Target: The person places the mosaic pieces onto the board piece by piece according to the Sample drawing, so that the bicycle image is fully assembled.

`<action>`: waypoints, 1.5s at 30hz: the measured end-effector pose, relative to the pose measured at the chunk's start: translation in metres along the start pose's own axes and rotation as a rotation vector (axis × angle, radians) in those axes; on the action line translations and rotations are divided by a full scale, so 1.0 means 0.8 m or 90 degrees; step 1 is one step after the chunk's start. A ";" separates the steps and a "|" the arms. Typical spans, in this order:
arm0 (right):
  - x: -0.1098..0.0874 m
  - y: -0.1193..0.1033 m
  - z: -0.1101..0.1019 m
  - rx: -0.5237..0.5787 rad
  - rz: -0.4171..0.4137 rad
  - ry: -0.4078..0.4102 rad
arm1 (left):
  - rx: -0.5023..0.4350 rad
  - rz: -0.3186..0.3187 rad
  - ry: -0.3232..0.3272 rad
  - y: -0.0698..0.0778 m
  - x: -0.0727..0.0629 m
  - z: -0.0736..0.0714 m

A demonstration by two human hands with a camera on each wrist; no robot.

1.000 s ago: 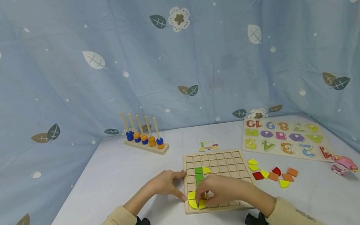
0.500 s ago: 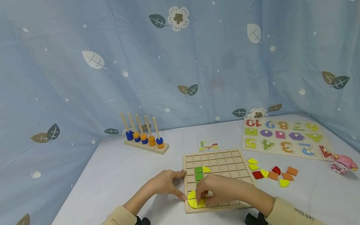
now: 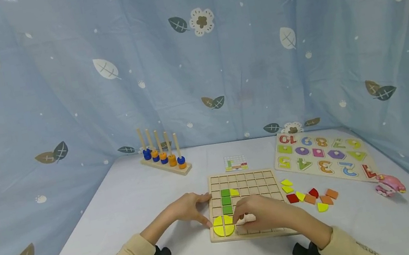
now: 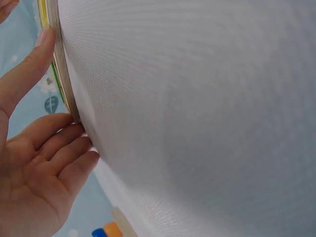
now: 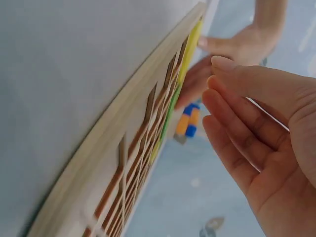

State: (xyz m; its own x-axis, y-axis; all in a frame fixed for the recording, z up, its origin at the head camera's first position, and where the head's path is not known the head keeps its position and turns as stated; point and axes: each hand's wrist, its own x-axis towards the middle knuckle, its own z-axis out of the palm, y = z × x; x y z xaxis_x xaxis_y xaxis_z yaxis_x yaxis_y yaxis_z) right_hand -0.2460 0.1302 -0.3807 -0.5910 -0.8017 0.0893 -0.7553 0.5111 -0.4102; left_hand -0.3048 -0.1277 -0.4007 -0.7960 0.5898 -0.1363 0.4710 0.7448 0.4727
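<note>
A wooden grid board (image 3: 255, 182) lies on the white-covered table. Four-part yellow disc pieces (image 3: 219, 230) fill the cells at its near left corner, with a column of green squares (image 3: 226, 201) beyond them and a yellow quarter-round (image 3: 234, 192) beside the top square. At the board's left edge, my left hand (image 3: 189, 207) touches the rim with thumb and fingertips, its fingers fairly straight in the left wrist view. My right hand (image 3: 262, 214) is just right of the yellow disc, above the board. Nothing shows between its loosely bent fingers in the right wrist view.
Several loose yellow, red and orange pieces (image 3: 310, 199) lie right of the board. A pattern card (image 3: 236, 163) is behind it. Farther off are a peg stacker (image 3: 166, 166) at the left and a number puzzle (image 3: 323, 159) at the right, near a pink toy (image 3: 389, 186).
My right hand has let go at the yellow disc and moved right, uncovering its right half and the lowest green square. My left hand stays at the board's edge.
</note>
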 end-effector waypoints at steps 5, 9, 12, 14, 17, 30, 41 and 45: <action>-0.022 0.025 -0.016 -0.005 -0.015 0.040 | 0.003 -0.007 -0.001 0.000 0.002 -0.001; -0.035 0.048 -0.032 -0.018 -0.002 0.075 | 0.000 -0.017 -0.003 0.000 0.002 0.000; -0.046 0.063 -0.044 -0.024 0.028 0.095 | 0.002 -0.019 -0.003 -0.001 0.001 0.001; -0.053 0.073 -0.051 -0.032 0.052 0.108 | 0.002 -0.017 -0.003 -0.001 0.001 0.001; -0.063 0.087 -0.059 -0.045 0.081 0.126 | 0.002 -0.010 -0.003 -0.002 0.000 0.003; -0.096 0.138 -0.075 -0.022 0.201 0.124 | 0.005 -0.001 0.002 -0.004 0.002 0.004; -0.129 0.146 -0.074 0.040 0.327 0.089 | -0.001 -0.001 -0.002 -0.004 0.003 0.003; -0.139 0.149 -0.074 0.032 0.318 0.071 | 0.003 -0.002 -0.004 -0.003 0.002 0.002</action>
State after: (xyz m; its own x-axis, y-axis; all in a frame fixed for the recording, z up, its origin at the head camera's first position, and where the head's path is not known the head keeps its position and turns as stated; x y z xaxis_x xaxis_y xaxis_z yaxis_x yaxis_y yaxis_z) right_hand -0.2869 0.2984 -0.3856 -0.9050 -0.4241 -0.0343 -0.3598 0.8060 -0.4700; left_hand -0.3069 -0.1279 -0.4031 -0.7952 0.5893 -0.1424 0.4707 0.7482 0.4676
